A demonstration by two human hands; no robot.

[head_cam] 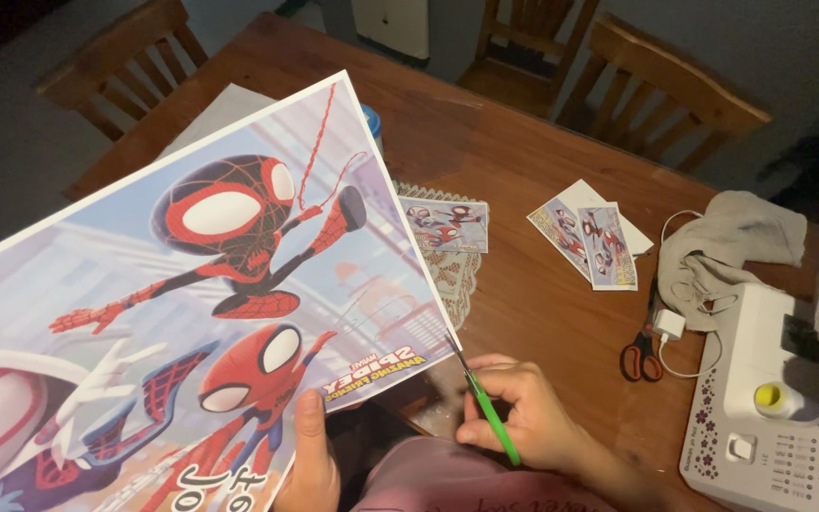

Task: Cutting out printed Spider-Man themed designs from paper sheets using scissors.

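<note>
A big cartoon poster is gripped at its bottom edge by the left hand over the table's near edge, green-handled scissors clasped in the right hand at the corner, so probably best steadied taut and snipped slowly along the border.

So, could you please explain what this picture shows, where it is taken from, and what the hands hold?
It is one picture from a camera worn on a person's head, looking down at their own bare hands over a wooden table. The left hand holds up a big cartoon poster by its lower edge. The right hand grips green-handled scissors, blades at the poster's corner. On the table lie small cut-out cards, a second pair of scissors, a grey cloth and a white sewing machine.
</note>
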